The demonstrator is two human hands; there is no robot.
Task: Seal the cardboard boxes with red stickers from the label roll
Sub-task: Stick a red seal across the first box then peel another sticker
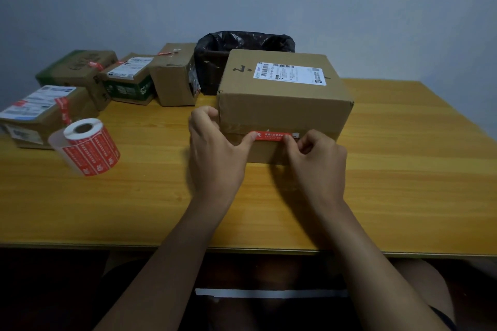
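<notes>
Wooden table (403,169): yellow-grained, bearing all items. Large cardboard box (285,105): plain brown, white shipping label on top, standing mid-table in front of a black-lined bin (242,43); its front face shows a horizontal seam. Four smaller boxes (80,70), rear left, several already carrying red strips. Label roll (88,148): lying tilted at left, white core, red printed stickers outward. Left hand (215,153): fingers curled round the box's left corner, thumb pressing the sticker's left end. Right hand (317,158): fingers curled, fingertip pressing the sticker's right end. Red sticker (271,135): narrow strip with white print, laid along the front seam. Advice: brace the box, rub outward from centre, keeping the strip straddling the seam without wrinkles.
</notes>
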